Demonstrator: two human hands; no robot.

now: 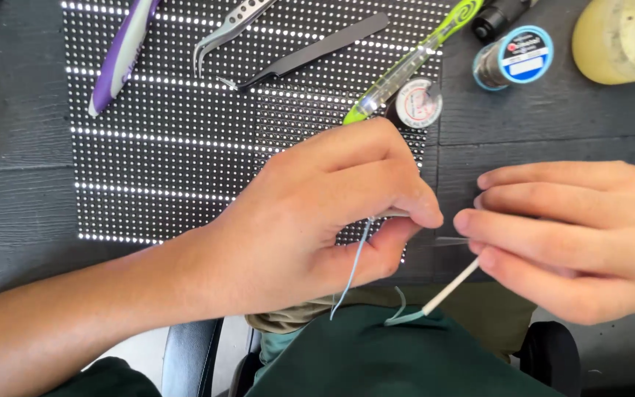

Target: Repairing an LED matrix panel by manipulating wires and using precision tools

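Thread (354, 268), pale blue and thin, is hanging down from the left hand (317, 220), whose thumb and forefinger are pinching together on something small and grey at their tips; what that piece is I cannot tell. The right hand (575, 235) is sitting just to the right, its fingertips nearly touching the left hand's, and its fingers are closing on a slim white stick (450, 288) that is slanting down and to the left, with a loose loop of the same blue thread trailing off its lower end over a dark green cloth (406, 360) on the lap. So the thread is lying between the two hands, nearer the left, and running roughly up and down. Behind the hands a black panel dotted with tiny lights (185, 147) is lying flat on the dark table (23, 147). On its far side are resting a purple-handled tool (123, 51), steel tweezers (229, 29), black tweezers (310, 51) and a green-handled tool (413, 62). Farther right are standing a small white spool (418, 103), a blue-topped spool (519, 57) and a yellowish jar (619, 37), whose contents I cannot make out.
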